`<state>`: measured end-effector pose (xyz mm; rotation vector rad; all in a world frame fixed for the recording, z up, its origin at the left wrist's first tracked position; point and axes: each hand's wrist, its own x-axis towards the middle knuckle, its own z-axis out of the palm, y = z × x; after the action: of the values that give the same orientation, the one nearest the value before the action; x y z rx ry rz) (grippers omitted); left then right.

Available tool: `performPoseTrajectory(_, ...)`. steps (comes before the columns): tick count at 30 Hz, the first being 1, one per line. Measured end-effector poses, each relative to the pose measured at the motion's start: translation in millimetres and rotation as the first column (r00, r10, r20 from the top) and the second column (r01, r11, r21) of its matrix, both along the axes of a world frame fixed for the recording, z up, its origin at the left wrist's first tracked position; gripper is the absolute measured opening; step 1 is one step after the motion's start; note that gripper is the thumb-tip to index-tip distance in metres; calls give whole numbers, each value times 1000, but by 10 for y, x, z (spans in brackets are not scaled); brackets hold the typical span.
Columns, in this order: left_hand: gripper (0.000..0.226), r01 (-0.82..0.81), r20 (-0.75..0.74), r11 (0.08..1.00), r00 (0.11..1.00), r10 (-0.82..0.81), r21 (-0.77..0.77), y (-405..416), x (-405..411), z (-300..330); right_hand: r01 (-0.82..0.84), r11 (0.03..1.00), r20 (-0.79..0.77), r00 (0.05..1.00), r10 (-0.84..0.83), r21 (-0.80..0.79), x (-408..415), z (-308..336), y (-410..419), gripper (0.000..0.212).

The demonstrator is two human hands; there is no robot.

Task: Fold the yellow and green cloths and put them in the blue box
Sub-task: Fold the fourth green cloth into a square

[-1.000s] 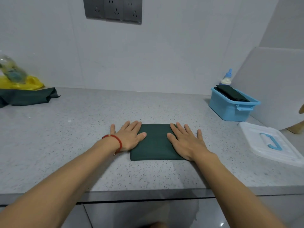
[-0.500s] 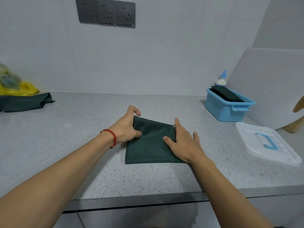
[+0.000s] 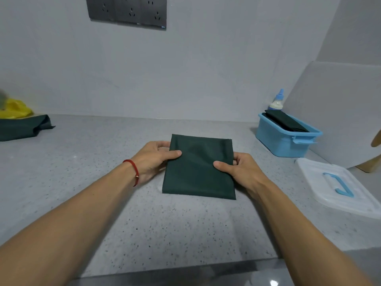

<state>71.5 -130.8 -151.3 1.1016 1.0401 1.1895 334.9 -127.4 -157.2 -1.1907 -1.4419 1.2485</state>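
Note:
A folded dark green cloth [image 3: 199, 166] sits in the middle of the speckled counter, its far edge raised. My left hand [image 3: 153, 159] grips its left edge, thumb on top and fingers underneath. My right hand [image 3: 239, 170] grips its right edge the same way. The blue box [image 3: 282, 141] stands at the back right with a dark folded cloth [image 3: 287, 122] inside. At the far left lie another green cloth [image 3: 20, 129] and a yellow cloth [image 3: 14, 109] behind it.
A clear lid with a blue handle [image 3: 340, 184] lies right of my right hand. A small bottle with a blue cap [image 3: 277, 100] stands behind the box. A white board [image 3: 340, 104] leans at the right. The counter's front edge [image 3: 185, 267] runs below.
Both hands went from pressing flat on the cloth to gripping its left and right edges. The cloth now lies lengthwise away from me with its far edge lifted.

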Motion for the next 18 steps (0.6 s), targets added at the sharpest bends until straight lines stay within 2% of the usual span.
performPoseTrajectory(2,26,64,8,997,998,-64,-33,54,-68,-70,1,999,43,999,-2,34,-35,-11,80,26)
performPoseTrajectory(4,30,54,-32,998,998,-53,31,73,-102,-135,-37,998,82,996,32,52,-24,-33,122,25)
performPoseTrajectory(8,34,61,-161,988,986,-38,140,90,-97,-202,-172,984,16,985,172,43,145,-45,149,26)
performPoseTrajectory(11,36,108,-109,981,990,-91,163,100,-174,-204,-224,971,-2,974,225,84,173,-38,132,30)
performPoseTrajectory(14,46,209,-68,963,977,-200,171,102,-270,-206,-206,971,-33,977,211,120,157,-52,119,30)
performPoseTrajectory(18,48,251,-137,947,964,-227,201,87,-309,-238,-156,972,-48,985,167,175,162,-83,89,34)
